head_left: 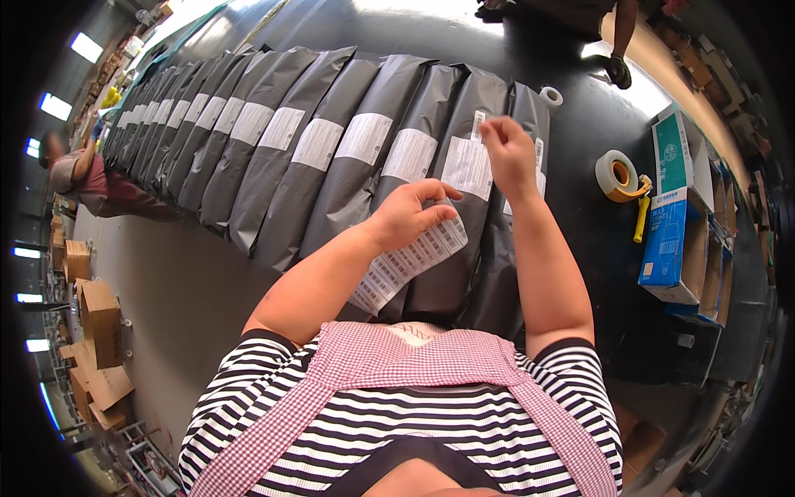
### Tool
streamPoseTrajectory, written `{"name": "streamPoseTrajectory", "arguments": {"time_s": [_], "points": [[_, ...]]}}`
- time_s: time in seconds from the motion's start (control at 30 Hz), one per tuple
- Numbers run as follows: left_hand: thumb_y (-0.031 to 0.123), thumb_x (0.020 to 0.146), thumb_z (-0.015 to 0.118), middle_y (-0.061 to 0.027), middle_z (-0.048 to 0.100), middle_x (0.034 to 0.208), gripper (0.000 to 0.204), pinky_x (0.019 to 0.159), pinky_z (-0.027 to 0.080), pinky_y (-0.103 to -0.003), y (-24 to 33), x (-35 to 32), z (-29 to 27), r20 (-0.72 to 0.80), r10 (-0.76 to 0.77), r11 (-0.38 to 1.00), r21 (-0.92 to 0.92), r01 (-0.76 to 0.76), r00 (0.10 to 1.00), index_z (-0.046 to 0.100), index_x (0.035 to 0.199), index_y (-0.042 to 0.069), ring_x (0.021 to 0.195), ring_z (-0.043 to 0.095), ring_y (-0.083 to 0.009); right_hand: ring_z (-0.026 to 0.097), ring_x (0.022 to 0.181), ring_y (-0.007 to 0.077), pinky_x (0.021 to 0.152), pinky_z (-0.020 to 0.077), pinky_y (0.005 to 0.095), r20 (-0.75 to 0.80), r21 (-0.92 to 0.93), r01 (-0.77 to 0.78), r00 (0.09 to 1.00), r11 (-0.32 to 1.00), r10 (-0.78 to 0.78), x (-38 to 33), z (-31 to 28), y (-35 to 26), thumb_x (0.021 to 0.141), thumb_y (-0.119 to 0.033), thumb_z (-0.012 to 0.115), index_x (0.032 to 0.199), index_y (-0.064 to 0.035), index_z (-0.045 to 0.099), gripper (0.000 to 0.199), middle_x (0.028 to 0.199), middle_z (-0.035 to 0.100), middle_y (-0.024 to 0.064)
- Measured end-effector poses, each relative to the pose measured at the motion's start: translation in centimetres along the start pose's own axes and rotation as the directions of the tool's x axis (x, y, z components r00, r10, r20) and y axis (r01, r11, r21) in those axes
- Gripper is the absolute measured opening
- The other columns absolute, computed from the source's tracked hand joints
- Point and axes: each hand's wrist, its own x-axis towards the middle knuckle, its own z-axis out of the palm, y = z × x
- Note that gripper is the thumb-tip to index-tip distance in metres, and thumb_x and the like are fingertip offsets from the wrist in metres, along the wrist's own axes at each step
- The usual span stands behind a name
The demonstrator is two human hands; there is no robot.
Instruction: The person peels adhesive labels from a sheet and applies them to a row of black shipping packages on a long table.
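My left hand [411, 217] is closed on a sheet of barcode labels [406, 265], pinched at its upper end. The sheet hangs over the lower part of a grey plastic mailing bag [464, 277]. Higher up on this bag is a large white label [468, 168], with a small barcode label [478, 125] just above it. My right hand [511, 157] is over the bag's right side, fingers curled into a pinch, the tips beside the small label. Whether anything is between them I cannot make out. Another grey bag [530, 112] lies to the right, partly behind my right hand.
Several more labelled grey bags [286, 132] lie in a long row leftward on the dark table [588, 248]. To the right are a tape roll [617, 172] with a yellow-handled tool [641, 217] and a blue carton [665, 244]. People stand at far left [108, 190] and far right [617, 50].
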Motion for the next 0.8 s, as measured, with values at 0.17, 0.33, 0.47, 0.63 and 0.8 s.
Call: {"name": "streamPoseTrajectory", "arguments": {"time_s": [0.17, 0.33, 0.47, 0.63, 0.8], "points": [[0.019, 0.093, 0.072, 0.0008, 0.065, 0.090, 0.019, 0.073, 0.048, -0.023, 0.3, -2.7, -1.0, -0.076, -0.009, 0.965, -0.261, -0.011, 0.997, 0.065, 0.091, 0.002, 0.082, 0.057, -0.0052, 0.053, 0.071, 0.0056, 0.065, 0.0460, 0.0239, 0.509, 0.038, -0.199, 0.847, 0.979, 0.152, -10.3, -1.7, -6.0, 0.076, -0.015, 0.084, 0.097, -0.0049, 0.069, 0.027, 0.081, 0.063, -0.0015], [0.019, 0.089, 0.075, -0.0003, 0.066, 0.082, 0.022, 0.072, 0.050, -0.025, 0.7, -4.2, -0.9, -0.131, -0.047, 0.972, -0.234, 0.015, 0.990, 0.065, 0.095, 0.001, 0.078, 0.060, -0.0065, 0.056, 0.072, 0.0079, 0.067, 0.0480, 0.0249, 0.480, -0.040, -0.237, 0.847, 0.971, 0.227, -11.7, -0.6, -7.2, 0.080, -0.006, 0.077, 0.091, -0.0016, 0.063, 0.019, 0.081, 0.064, 0.0018], [0.013, 0.089, 0.074, -0.0014, 0.068, 0.084, 0.017, 0.074, 0.051, -0.025, 1.9, -6.2, -1.1, -0.169, -0.073, 0.952, -0.307, 0.018, 0.983, 0.066, 0.097, 0.001, 0.080, 0.062, -0.0074, 0.057, 0.071, 0.0085, 0.067, 0.0484, 0.0253, 0.426, 0.064, -0.242, 0.884, 0.968, 0.192, -12.8, 0.9, -7.8, 0.081, -0.004, 0.075, 0.090, -0.0009, 0.062, 0.016, 0.081, 0.065, 0.0026], [0.016, 0.089, 0.074, -0.0053, 0.067, 0.077, 0.018, 0.068, 0.050, -0.027, 2.1, -8.7, -2.9, -0.260, 0.048, 0.999, 0.023, -0.044, 0.964, 0.065, 0.090, 0.000, 0.073, 0.061, -0.0090, 0.058, 0.073, 0.0075, 0.068, 0.0478, 0.0236, 0.486, -0.047, -0.215, 0.848, 0.975, 0.211, -12.8, 2.9, -8.6, 0.084, -0.007, 0.073, 0.087, -0.0003, 0.066, 0.010, 0.077, 0.065, 0.0014], [0.014, 0.088, 0.074, 0.0009, 0.062, 0.069, 0.019, 0.058, 0.045, -0.024, 0.7, -12.3, -6.8, -0.305, -0.117, 0.990, 0.036, 0.135, 0.945, 0.063, 0.079, 0.002, 0.065, 0.055, -0.0056, 0.058, 0.073, 0.0067, 0.069, 0.0473, 0.0236, 0.551, -0.037, -0.251, 0.803, 0.967, 0.229, -10.1, 5.6, -8.2, 0.085, -0.010, 0.073, 0.088, -0.0004, 0.072, 0.010, 0.076, 0.068, 0.0012]]}}
